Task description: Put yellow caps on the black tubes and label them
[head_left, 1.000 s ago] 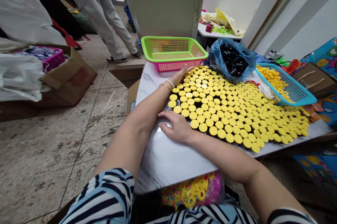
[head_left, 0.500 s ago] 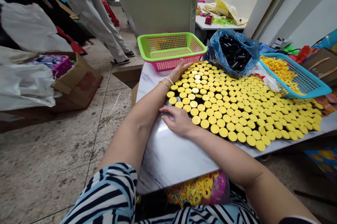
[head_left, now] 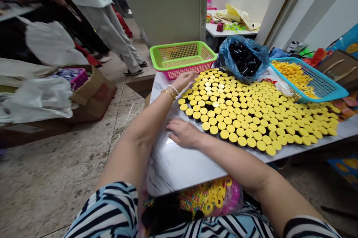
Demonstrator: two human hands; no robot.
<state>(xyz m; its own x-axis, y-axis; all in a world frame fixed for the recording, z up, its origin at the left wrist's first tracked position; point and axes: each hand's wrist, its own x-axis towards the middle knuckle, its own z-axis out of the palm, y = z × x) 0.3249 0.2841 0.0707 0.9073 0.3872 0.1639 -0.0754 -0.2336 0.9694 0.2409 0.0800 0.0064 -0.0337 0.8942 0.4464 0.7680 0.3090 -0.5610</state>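
A large patch of round yellow-topped pieces with dark sides (head_left: 246, 115) stands packed together on the white marbled table (head_left: 173, 167). My left hand (head_left: 184, 80), with bracelets at the wrist, reaches to the far left edge of the patch, just in front of the stacked baskets. Its fingers are stretched toward the pieces, and the tips are partly hard to make out. Near the patch's front left corner, my right hand (head_left: 184, 132) rests low over the tabletop, fingers loosely extended and apart, holding nothing.
Stacked green and pink baskets (head_left: 183, 57) stand at the table's back left. Beside them are a blue bag of black pieces (head_left: 244, 59) and a blue basket (head_left: 330, 81) with yellow rings. A carton (head_left: 92, 98) sits on the floor; a person (head_left: 100, 25) stands beyond.
My left hand has turned from lying along the patch's edge to back upward, fingers toward the pieces. My right hand has moved slightly away from the pieces. The view has shifted somewhat.
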